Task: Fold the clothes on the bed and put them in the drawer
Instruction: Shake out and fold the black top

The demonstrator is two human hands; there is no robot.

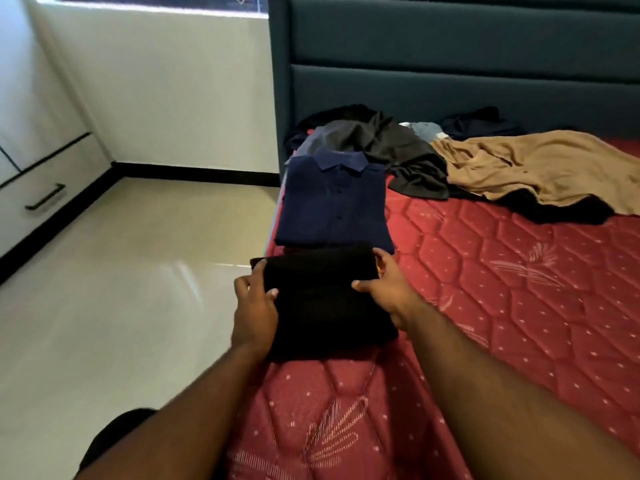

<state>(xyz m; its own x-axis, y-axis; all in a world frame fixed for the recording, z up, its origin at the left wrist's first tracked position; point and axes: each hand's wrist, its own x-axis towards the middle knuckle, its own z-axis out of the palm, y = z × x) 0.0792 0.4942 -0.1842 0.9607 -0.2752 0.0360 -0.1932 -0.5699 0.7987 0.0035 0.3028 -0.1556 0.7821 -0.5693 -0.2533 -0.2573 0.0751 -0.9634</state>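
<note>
Clothes sit along the left edge of the bed; the folded black garment [325, 303] is nearest me, lying on the red quilted mattress [502, 289] w/ its left side right at the bed's edge. My left hand [254, 313] grips its left side, thumb on top, fingers curled under the fold. My right hand [384, 289] grips the right side the same way, thumb pressed on top, fingers wrapped round the edge.

Just beyond it, touching or nearly so, a folded navy shirt [334, 202], collar pointing toward the headboard. Behind that, a loose heap of dark grey & black clothes [391, 147]. A tan garment [540, 168] lies spread out unfolded to the right, w/ a black piece [561, 207] showing from under its near edge. A small pale item and a navy one are bunched up against the teal padded headboard [450, 64].

Mattress has a hexagon stitch pattern w/ small pale dots and leaf motifs. Left of the bed: glossy cream tile floor [121, 271], black skirting, white walls. Far left, a white cabinet w/ a drawer [31, 195] w/ dark bar handle, closed.
</note>
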